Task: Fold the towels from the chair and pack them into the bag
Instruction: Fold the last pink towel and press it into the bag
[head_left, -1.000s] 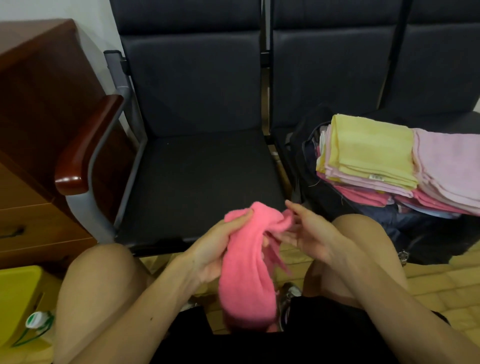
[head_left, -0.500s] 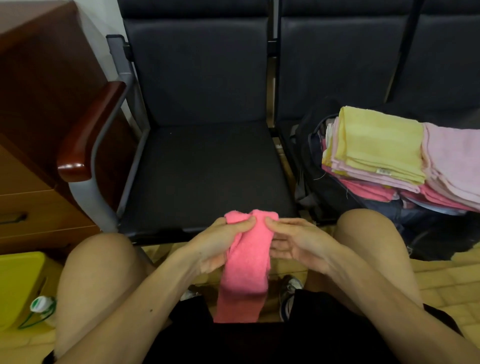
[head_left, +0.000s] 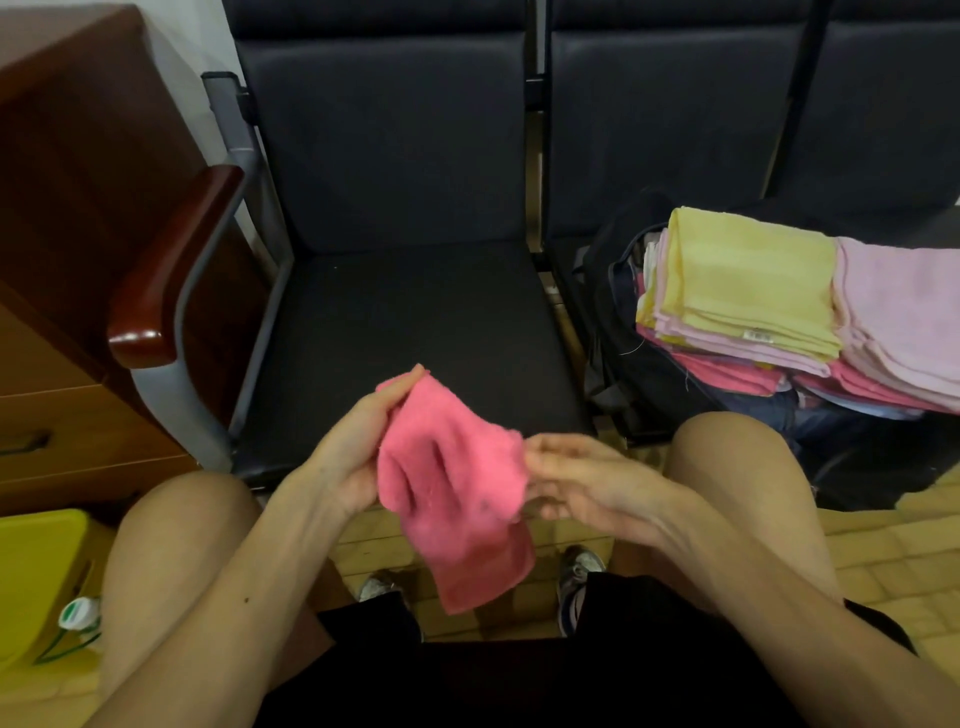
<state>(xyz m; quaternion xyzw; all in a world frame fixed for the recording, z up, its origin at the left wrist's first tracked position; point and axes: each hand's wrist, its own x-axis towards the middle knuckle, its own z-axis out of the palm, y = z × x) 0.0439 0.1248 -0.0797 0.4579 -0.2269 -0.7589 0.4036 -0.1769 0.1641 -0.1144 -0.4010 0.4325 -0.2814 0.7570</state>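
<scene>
Wooden cabinet (head_left: 78, 208) far left, yellow bin (head_left: 36, 561) below it. Left hand (head_left: 353, 457) pinches top corner of pink towel (head_left: 452, 493), thumb and fingers clamped on cloth. Towel hangs in air just off front edge of chair seat (head_left: 405, 332). Right hand (head_left: 587, 483) at towel's right edge, kinda blurry, can't tell if gripping. Far right: bag (head_left: 623, 332) on next seat, folded towels (head_left: 748, 280) stacked on top.

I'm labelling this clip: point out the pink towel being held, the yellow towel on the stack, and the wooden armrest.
pink towel (head_left: 447, 483), head view, bunched middle
yellow towel (head_left: 748, 275), head view, flat top face
wooden armrest (head_left: 174, 260), head view, middle of its top
</scene>
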